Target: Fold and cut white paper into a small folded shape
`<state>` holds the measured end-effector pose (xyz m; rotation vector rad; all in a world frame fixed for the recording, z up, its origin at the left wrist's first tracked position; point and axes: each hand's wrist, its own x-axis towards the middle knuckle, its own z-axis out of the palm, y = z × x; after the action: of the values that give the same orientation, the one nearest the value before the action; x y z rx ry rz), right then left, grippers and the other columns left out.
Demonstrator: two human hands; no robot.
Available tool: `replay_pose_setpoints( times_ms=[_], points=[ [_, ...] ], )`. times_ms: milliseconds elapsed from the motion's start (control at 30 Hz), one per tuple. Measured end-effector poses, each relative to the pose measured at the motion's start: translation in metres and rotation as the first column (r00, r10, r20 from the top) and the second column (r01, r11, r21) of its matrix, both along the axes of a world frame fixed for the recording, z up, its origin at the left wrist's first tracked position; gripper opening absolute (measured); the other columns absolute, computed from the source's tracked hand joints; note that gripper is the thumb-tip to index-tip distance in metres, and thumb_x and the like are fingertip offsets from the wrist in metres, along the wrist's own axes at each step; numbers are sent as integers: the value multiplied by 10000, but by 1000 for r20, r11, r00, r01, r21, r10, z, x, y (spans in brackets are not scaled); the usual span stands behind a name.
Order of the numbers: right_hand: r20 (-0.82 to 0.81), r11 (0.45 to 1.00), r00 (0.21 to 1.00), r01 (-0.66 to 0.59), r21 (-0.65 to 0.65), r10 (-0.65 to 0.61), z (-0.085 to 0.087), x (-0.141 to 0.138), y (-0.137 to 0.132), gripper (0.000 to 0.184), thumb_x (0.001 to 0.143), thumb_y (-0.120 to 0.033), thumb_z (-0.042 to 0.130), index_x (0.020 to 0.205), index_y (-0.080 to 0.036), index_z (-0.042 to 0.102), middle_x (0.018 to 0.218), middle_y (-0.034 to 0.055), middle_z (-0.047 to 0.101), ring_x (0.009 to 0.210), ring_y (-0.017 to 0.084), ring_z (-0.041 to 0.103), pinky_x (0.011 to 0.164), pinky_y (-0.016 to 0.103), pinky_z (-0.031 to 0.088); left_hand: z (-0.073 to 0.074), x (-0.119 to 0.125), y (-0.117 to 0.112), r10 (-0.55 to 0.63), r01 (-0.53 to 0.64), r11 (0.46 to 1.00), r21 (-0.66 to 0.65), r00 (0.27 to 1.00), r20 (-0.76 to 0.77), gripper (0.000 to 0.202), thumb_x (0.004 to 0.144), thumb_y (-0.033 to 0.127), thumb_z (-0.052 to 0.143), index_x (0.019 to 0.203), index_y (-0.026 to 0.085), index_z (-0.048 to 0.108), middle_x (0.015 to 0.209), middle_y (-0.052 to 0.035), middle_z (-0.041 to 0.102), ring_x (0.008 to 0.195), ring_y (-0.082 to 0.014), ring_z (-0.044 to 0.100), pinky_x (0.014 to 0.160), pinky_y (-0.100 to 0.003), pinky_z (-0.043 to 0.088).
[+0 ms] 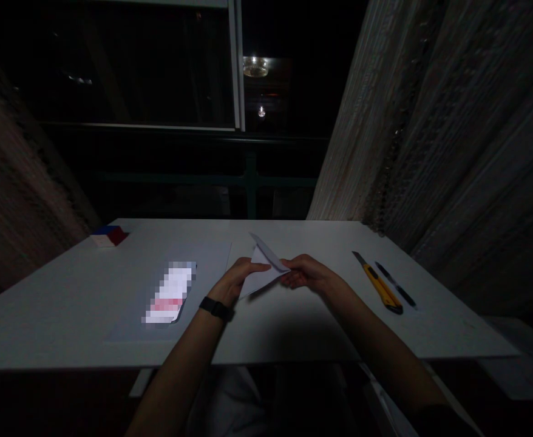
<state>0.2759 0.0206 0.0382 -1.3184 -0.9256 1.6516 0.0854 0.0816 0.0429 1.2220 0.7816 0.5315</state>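
Folded white paper (260, 280) is slanting between the person's two hands over the middle part of the white table (57, 309), one flap standing up from it. The left hand (236, 277) is pinching its left side, thumb lying flat across the top while the fingers underneath are staying hidden; the right hand (307, 271) is gripping the right corner between thumb and forefinger, the other fingers curling inward. Both forearms are reaching forward and converging, covering parts of the table's near edge, and a dark wristband (215, 308) is circling the left wrist. Left of the hands, a lit phone (170, 292) is lying on a pale sheet (212, 261), with a blue, red and white block (106, 240) sitting farther off. Rightward, a yellow cutter (379, 285) is lying beside a dark pen (396, 285). Beyond, a pale curtain (357, 139) is hanging by a dark window (143, 67).
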Motion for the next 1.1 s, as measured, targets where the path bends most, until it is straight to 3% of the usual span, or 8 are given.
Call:
replay_pose_setpoints(
  times_ms=[200, 333, 400, 633, 800, 1100],
  points=[
    [103, 998, 993, 56, 28, -59, 2, -1, 0, 257, 792, -285, 595, 751, -37, 647, 620, 122, 674, 494, 130, 618, 447, 189, 493, -5, 4, 4, 61, -61, 998, 4, 997, 40, 210, 563, 212, 731, 706, 85, 645, 579, -48, 633, 494, -140, 561, 467, -230, 392],
    [122, 995, 987, 99, 33, -103, 1, 0, 2, 261, 785, -299, 604, 755, -43, 650, 632, 125, 682, 475, 126, 615, 435, 186, 497, -4, 7, 8, 285, -277, 958, -69, 939, 194, 222, 674, 325, 658, 751, 132, 579, 561, -3, 594, 453, -102, 534, 449, -207, 397],
    [140, 994, 984, 103, 38, -108, 1, 0, 3, 269, 783, -307, 606, 742, -44, 651, 631, 126, 683, 460, 121, 608, 427, 179, 493, -4, 8, 9, 341, -325, 939, -109, 918, 201, 253, 703, 375, 636, 770, 153, 536, 550, 14, 571, 430, -92, 518, 438, -203, 397],
    [201, 995, 975, 84, 53, -93, -1, -6, 3, 274, 780, -321, 608, 736, -54, 654, 606, 116, 682, 445, 115, 599, 404, 174, 482, -8, 6, 9, 363, -365, 931, -5, 927, 93, 417, 519, 297, 798, 789, 142, 520, 611, -15, 607, 531, -131, 571, 498, -232, 428],
    [218, 997, 975, 34, 72, -49, -2, -7, 1, 295, 758, -342, 632, 709, -52, 657, 630, 127, 689, 451, 110, 599, 418, 170, 484, -13, 2, 11, 225, -232, 972, 40, 966, 127, 342, 503, 353, 779, 620, 126, 550, 532, -5, 569, 469, -110, 515, 458, -220, 380],
    [198, 991, 977, -97, 90, 78, -4, -10, -3, 284, 715, -329, 675, 714, -45, 660, 685, 135, 699, 513, 119, 630, 456, 172, 496, -16, 2, 16, 237, -244, 959, 144, 969, 66, 364, 532, 445, 734, 616, 122, 586, 571, -34, 602, 494, -126, 527, 466, -226, 377]
  ],
)
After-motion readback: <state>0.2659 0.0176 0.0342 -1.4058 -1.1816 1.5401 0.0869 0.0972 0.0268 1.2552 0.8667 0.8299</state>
